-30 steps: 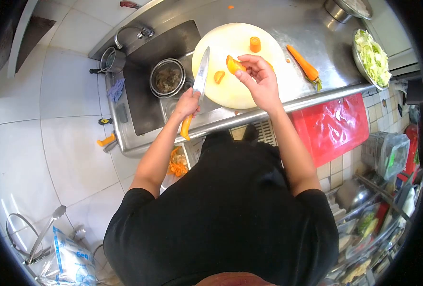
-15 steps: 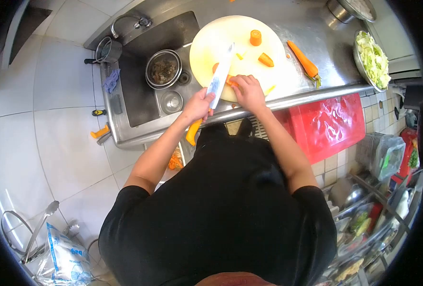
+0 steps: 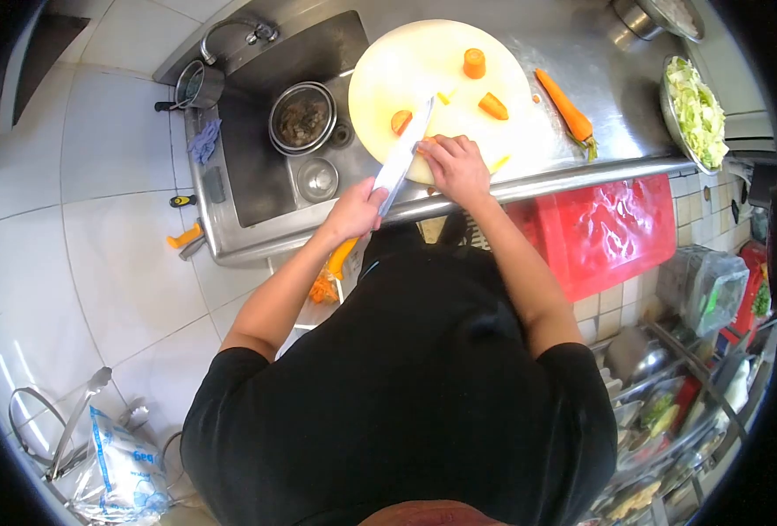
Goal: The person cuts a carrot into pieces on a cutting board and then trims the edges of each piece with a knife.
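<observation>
My left hand (image 3: 358,210) is closed round the yellow handle (image 3: 343,258) of a kitchen knife (image 3: 400,165), whose long blade points up and to the right over a round white cutting board (image 3: 379,66). The fingers of my right hand (image 3: 457,168) press down on a piece of carrot (image 3: 427,145) beside the blade, mostly hidden under them. Left of the blade lies a cut carrot piece (image 3: 400,122). Farther back on the board are a carrot stub (image 3: 474,63), a carrot chunk (image 3: 493,106) and small yellowish scraps (image 3: 445,97).
A whole carrot (image 3: 565,107) lies on the steel counter right of the board. Beyond it stands a bowl of chopped cabbage (image 3: 695,114). To the left, the sink (image 3: 252,188) holds a metal bowl (image 3: 302,119). A red lid or tub (image 3: 612,228) sits below the counter edge.
The knife blade has shifted slightly and now rests nearer my right fingertips, uncovering more of the cut carrot piece on its left. My right hand stays on the carrot.
</observation>
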